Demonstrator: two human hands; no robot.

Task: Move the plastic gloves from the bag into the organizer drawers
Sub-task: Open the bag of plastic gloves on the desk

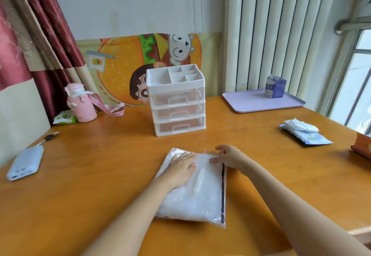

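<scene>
The bag (pixel 200 195) of gloves lies flat on the worktop (pixel 100 165) directly under both hands, its long axis running from the person's body away towards the organizer (pixel 176 99), tilted slightly left at the far end. The left hand (pixel 181 165) rests palm-down on the bag's far left part, fingers straight and together, pressing it still. The right hand (pixel 228 156) sits at the bag's far right corner with fingers loosely curled and the thumb on the film; whether it actually pinches the edge I cannot tell. A dark strip (pixel 222 191) runs along the bag's right edge, under the right wrist, so the mouth is probably on that side and the right hand is the nearer one to open it while the left holds the bag down. The organizer stands straight ahead of the hands, well apart from the bag, all three drawers pushed in, so a drawer must be pulled out before any gloves go in.
</scene>
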